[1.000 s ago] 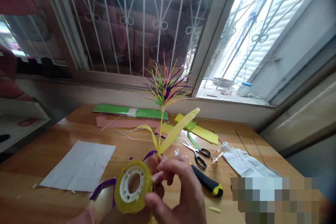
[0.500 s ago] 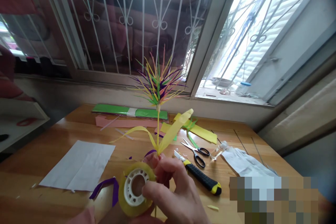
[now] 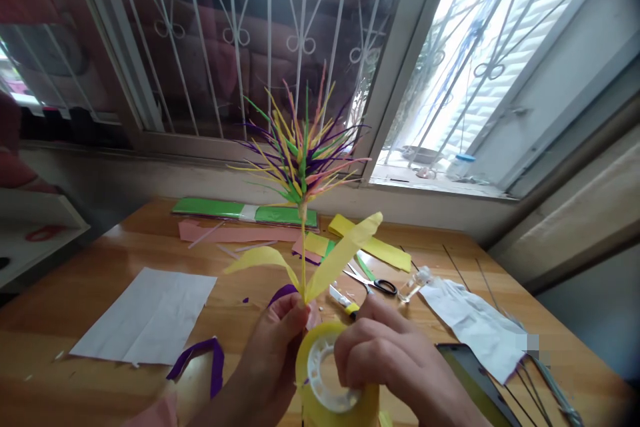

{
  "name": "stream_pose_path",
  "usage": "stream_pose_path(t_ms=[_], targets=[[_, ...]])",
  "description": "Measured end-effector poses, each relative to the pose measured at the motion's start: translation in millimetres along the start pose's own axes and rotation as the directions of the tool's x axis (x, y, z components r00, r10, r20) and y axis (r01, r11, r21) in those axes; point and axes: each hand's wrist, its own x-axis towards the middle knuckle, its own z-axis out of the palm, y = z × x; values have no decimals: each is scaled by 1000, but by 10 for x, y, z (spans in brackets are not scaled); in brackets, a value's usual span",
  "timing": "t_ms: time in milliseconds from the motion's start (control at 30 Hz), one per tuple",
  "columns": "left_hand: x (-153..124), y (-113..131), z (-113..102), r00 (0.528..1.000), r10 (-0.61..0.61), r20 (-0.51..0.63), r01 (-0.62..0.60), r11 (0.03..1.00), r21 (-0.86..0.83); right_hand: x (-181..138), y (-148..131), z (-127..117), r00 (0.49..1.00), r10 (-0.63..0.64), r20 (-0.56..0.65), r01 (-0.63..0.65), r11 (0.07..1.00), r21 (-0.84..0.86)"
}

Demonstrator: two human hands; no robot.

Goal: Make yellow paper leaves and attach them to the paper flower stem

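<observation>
My left hand (image 3: 267, 357) pinches the thin stem of a paper flower (image 3: 303, 170) between thumb and fingers, just where two yellow paper leaves (image 3: 345, 250) meet the stem. The flower stands upright, its head a burst of thin yellow, green, purple and pink spikes. Right of the stem, my right hand (image 3: 400, 363) grips a roll of yellowish tape (image 3: 367, 407) by its white core, fingers hooked into the hole. The roll is close beside the left fingertips. Whether a strip of tape runs to the stem, I cannot tell.
On the wooden table lie a white sheet (image 3: 145, 317), a purple strip (image 3: 216, 367), a green paper pack (image 3: 210, 207), yellow paper (image 3: 385, 250), scissors (image 3: 385, 287), a partly hidden cutter knife (image 3: 343, 300), a small clear bottle (image 3: 415, 285), a white cloth (image 3: 460, 313), wires and a phone (image 3: 475, 380).
The tape roll has swung from left of the stem to its right, carried by my right hand. The flower looks slightly larger and nearer, and my left hand now shows beside the stem.
</observation>
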Motion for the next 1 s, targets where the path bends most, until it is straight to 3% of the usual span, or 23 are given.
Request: stream_pose_path(t_ms=[133, 300, 433, 733, 1000], targets=[[24, -28, 12, 1000, 16, 1, -16, 997, -81, -17, 1, -18, 1000, 18, 8, -16, 982, -187], [58, -47, -26, 995, 93, -23, -94, 994, -51, -23, -32, 20, 995, 1, -95, -31, 948, -318], [40, -12, -16, 977, 194, -84, -193, 981, 27, -11, -86, -33, 986, 52, -158, -113, 908, -404], [30, -51, -28, 931, 323, -169, -311, 946, 96, 28, -100, -63, 989, 30, -142, -89, 896, -434], [52, -40, -17, 889, 382, -251, -357, 923, 140, 26, -69, -15, 976, 113, -185, -177, 909, -378]])
